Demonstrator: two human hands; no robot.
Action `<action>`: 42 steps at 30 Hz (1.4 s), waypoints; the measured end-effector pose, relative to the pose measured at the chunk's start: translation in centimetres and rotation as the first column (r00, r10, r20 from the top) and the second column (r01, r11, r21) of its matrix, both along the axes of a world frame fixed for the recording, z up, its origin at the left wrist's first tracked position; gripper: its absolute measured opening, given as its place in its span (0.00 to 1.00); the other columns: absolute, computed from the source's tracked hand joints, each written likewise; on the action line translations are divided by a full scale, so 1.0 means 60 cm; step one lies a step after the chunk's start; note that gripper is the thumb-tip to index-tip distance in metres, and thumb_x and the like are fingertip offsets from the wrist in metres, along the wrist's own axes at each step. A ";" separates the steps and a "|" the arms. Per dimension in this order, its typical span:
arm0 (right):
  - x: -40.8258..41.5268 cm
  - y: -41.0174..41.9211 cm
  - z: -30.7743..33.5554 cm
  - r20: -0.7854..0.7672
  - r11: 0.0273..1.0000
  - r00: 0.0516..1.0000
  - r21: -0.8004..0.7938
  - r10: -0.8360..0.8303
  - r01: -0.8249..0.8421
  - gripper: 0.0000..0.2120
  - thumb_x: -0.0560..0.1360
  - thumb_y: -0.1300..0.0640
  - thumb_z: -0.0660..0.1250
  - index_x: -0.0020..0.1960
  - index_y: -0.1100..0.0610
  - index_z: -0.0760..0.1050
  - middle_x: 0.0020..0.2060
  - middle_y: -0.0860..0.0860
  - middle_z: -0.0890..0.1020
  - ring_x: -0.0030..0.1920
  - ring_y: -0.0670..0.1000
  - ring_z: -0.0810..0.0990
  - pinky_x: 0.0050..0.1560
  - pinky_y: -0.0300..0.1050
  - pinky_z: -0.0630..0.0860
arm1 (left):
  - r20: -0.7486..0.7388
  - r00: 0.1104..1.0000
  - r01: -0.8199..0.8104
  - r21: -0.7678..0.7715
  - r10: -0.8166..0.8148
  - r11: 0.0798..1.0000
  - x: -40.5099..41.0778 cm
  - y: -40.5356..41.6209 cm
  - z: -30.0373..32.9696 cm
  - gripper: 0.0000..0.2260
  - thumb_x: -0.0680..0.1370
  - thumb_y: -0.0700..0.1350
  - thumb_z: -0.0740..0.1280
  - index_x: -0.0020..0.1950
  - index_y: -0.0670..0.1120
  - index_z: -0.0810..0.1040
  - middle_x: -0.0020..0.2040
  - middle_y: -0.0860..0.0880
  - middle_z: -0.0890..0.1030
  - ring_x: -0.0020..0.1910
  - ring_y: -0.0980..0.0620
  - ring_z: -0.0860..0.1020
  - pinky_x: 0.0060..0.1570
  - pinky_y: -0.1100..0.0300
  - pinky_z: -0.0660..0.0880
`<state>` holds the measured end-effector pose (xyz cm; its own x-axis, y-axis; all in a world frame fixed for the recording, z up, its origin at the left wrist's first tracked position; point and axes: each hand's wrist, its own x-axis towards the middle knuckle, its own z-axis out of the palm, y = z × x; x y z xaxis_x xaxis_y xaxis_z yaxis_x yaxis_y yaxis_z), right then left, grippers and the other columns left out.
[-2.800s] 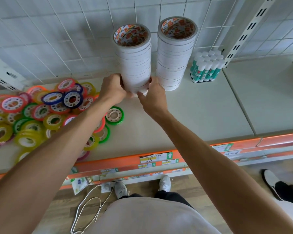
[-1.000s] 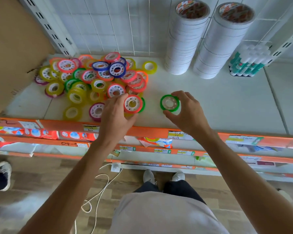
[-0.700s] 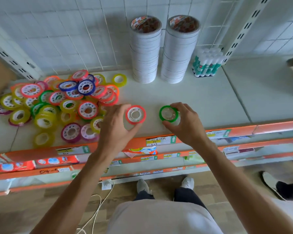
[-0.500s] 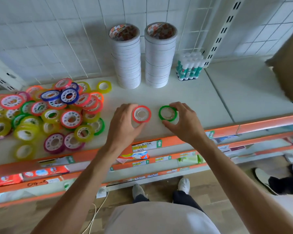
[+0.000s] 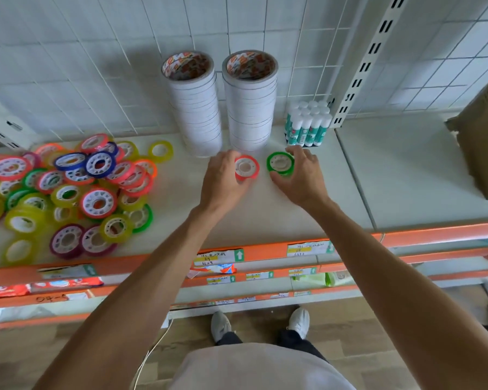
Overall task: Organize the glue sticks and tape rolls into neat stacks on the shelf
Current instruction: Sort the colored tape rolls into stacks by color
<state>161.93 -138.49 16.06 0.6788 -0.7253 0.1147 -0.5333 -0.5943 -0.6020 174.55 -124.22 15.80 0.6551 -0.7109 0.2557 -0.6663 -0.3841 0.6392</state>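
red roll (image 5: pixel 246 168) in the left hand (image 5: pixel 223 181), fingers curled round its rim, pinching it flat on the shelf (image 5: pixel 265 212). green roll (image 5: pixel 280 164) in the right hand (image 5: pixel 303 178), same grip, thumb on the near edge, fingers over the far edge. the two rolls sit side by side with a small gap, just in front of the two white tape stacks (image 5: pixel 223 108).

vs 0.5 s ago: both rolls sit further back on the shelf, away from the orange front rail (image 5: pixel 265 253) and close up to the base of the white stacks. grips unchanged, gap between the rolls about the same. vs 1.0 s ago: red roll was at the edge of the loose pile, now well clear of it. vs 2.8 s ago: both hands were on the left white stack, no small rolls held.

glue sticks (image 5: pixel 307 125) stand upright in a tight block right of the stacks, against the slotted upright (image 5: pixel 361 68); same spot relative to the stacks as before.

loose pile (image 5: pixel 68 187) of coloured rolls spreads over the left of the shelf, unsorted, some overlapping. one yellow roll (image 5: pixel 160 150) lies apart at its back right edge.

cardboard box (image 5: pixel 485 136) at far right on the next shelf panel. price labels on the rail. shoes and a white cable on the wood floor below.
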 end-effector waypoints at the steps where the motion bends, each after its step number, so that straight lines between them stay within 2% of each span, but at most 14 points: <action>1: 0.005 0.000 -0.005 0.033 1.000 0.999 0.014 0.001 -0.001 0.28 0.71 0.51 0.74 0.67 0.60 0.70 0.59 0.58 0.76 0.60 0.59 0.72 0.58 0.49 0.70 | 0.016 1.000 -0.019 0.005 0.018 1.000 -0.001 -0.006 -0.002 0.17 0.72 0.52 0.76 0.53 0.45 0.78 0.49 0.47 0.80 0.50 0.46 0.74 0.43 0.65 0.61; 4: 0.012 0.001 -0.018 0.140 0.998 0.990 0.060 -0.024 0.015 0.29 0.70 0.49 0.75 0.66 0.58 0.71 0.60 0.54 0.77 0.59 0.56 0.73 0.58 0.42 0.69 | 0.027 0.999 -0.033 0.023 0.033 0.999 -0.001 -0.018 -0.008 0.18 0.71 0.53 0.76 0.54 0.45 0.78 0.49 0.47 0.80 0.51 0.46 0.74 0.43 0.62 0.63; 7: 0.012 -0.003 -0.023 0.172 0.997 0.985 0.071 -0.033 0.021 0.30 0.69 0.48 0.76 0.66 0.57 0.70 0.59 0.53 0.78 0.59 0.54 0.74 0.55 0.37 0.66 | 0.007 0.999 -0.035 0.015 0.035 0.999 0.000 -0.020 -0.012 0.19 0.70 0.53 0.77 0.54 0.45 0.77 0.49 0.48 0.80 0.52 0.47 0.74 0.43 0.61 0.66; 11: 0.013 -0.003 -0.024 0.171 0.999 0.985 0.037 -0.024 0.018 0.29 0.67 0.53 0.75 0.65 0.59 0.71 0.58 0.56 0.77 0.58 0.57 0.73 0.59 0.47 0.72 | 0.007 0.999 -0.042 0.026 0.042 0.999 0.005 -0.017 -0.017 0.17 0.70 0.49 0.77 0.53 0.44 0.77 0.48 0.48 0.80 0.51 0.47 0.74 0.45 0.59 0.69; 13: 0.013 -0.003 -0.024 0.158 1.000 0.987 0.022 -0.020 0.017 0.29 0.67 0.55 0.75 0.64 0.60 0.71 0.58 0.57 0.76 0.57 0.58 0.73 0.59 0.51 0.73 | 0.005 0.999 -0.054 0.030 0.054 0.998 0.006 -0.015 -0.020 0.16 0.69 0.47 0.77 0.53 0.44 0.77 0.47 0.47 0.80 0.51 0.45 0.75 0.45 0.62 0.66; 18: 0.013 -0.003 -0.025 0.100 1.000 0.995 0.007 0.023 -0.024 0.30 0.67 0.53 0.74 0.66 0.59 0.69 0.59 0.56 0.75 0.57 0.56 0.71 0.56 0.45 0.70 | -0.020 0.998 -0.053 0.015 0.054 0.998 0.002 -0.012 -0.018 0.17 0.70 0.46 0.77 0.54 0.44 0.77 0.48 0.48 0.80 0.51 0.46 0.74 0.46 0.60 0.69; 24: 0.013 0.003 -0.018 0.059 1.000 0.998 0.005 0.029 -0.030 0.30 0.67 0.52 0.74 0.65 0.59 0.69 0.59 0.57 0.74 0.58 0.57 0.70 0.59 0.50 0.72 | -0.045 0.998 -0.033 0.012 0.034 0.999 -0.005 -0.001 -0.014 0.19 0.71 0.46 0.76 0.59 0.43 0.76 0.52 0.47 0.80 0.53 0.47 0.74 0.51 0.56 0.73; 27: 0.005 0.012 -0.011 0.070 0.999 0.997 -0.003 0.033 -0.032 0.29 0.68 0.51 0.74 0.64 0.59 0.70 0.59 0.57 0.74 0.57 0.57 0.70 0.57 0.49 0.72 | -0.022 0.998 0.067 0.083 -0.066 0.994 -0.012 0.028 0.001 0.24 0.72 0.46 0.76 0.65 0.42 0.74 0.60 0.45 0.79 0.58 0.45 0.74 0.57 0.59 0.69; 29: -0.008 0.030 -0.006 0.145 0.998 0.989 -0.044 0.039 -0.033 0.24 0.70 0.52 0.74 0.61 0.59 0.73 0.56 0.56 0.76 0.56 0.56 0.72 0.56 0.46 0.72 | 0.035 0.995 0.093 0.129 -0.099 0.987 -0.011 0.073 0.014 0.26 0.73 0.45 0.75 0.68 0.41 0.74 0.63 0.43 0.78 0.61 0.43 0.74 0.60 0.59 0.65; 32: -0.010 0.080 0.009 0.193 0.985 0.969 -0.114 0.152 -0.132 0.17 0.72 0.54 0.73 0.58 0.59 0.76 0.54 0.55 0.78 0.52 0.56 0.76 0.55 0.48 0.74 | 0.100 0.995 -0.004 0.147 -0.011 0.989 0.009 0.159 0.044 0.25 0.75 0.44 0.74 0.69 0.40 0.74 0.65 0.42 0.78 0.64 0.43 0.74 0.62 0.59 0.65; 34: 0.016 0.121 0.021 0.151 0.964 0.952 -0.072 0.266 -0.258 0.16 0.73 0.54 0.73 0.59 0.57 0.76 0.56 0.54 0.78 0.53 0.55 0.78 0.56 0.49 0.76 | 0.120 0.992 -0.068 0.173 0.048 0.983 0.025 0.212 0.058 0.24 0.75 0.44 0.74 0.70 0.40 0.74 0.66 0.42 0.78 0.65 0.43 0.74 0.63 0.60 0.65; 37: 0.069 0.185 0.037 0.088 0.917 0.914 0.009 0.396 -0.399 0.17 0.75 0.52 0.71 0.63 0.55 0.76 0.60 0.53 0.76 0.58 0.55 0.77 0.60 0.49 0.75 | 0.111 0.987 -0.135 0.174 0.117 0.975 0.045 0.278 0.072 0.25 0.75 0.44 0.74 0.70 0.41 0.73 0.66 0.43 0.77 0.66 0.45 0.74 0.66 0.57 0.68; 39: 0.107 0.220 0.044 0.072 0.880 0.879 0.025 0.472 -0.475 0.19 0.76 0.51 0.71 0.64 0.56 0.75 0.61 0.54 0.76 0.59 0.55 0.76 0.61 0.49 0.74 | 0.111 0.982 -0.168 0.141 0.153 0.976 0.057 0.315 0.075 0.25 0.75 0.43 0.74 0.70 0.41 0.74 0.65 0.43 0.78 0.64 0.46 0.75 0.63 0.54 0.73; 42: 0.169 0.259 0.048 0.011 0.837 0.838 0.033 0.545 -0.546 0.22 0.77 0.47 0.69 0.67 0.56 0.73 0.63 0.55 0.76 0.63 0.56 0.75 0.63 0.50 0.72 | 0.090 0.967 -0.248 0.133 0.237 0.960 0.073 0.359 0.072 0.24 0.75 0.44 0.74 0.69 0.42 0.74 0.64 0.44 0.78 0.62 0.46 0.75 0.59 0.56 0.72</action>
<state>172.07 -122.97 18.93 0.9655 -0.2410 0.0985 -0.1278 -0.7682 -0.6273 178.92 -102.70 20.13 0.7959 -0.5654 0.2164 -0.5842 -0.6234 0.5198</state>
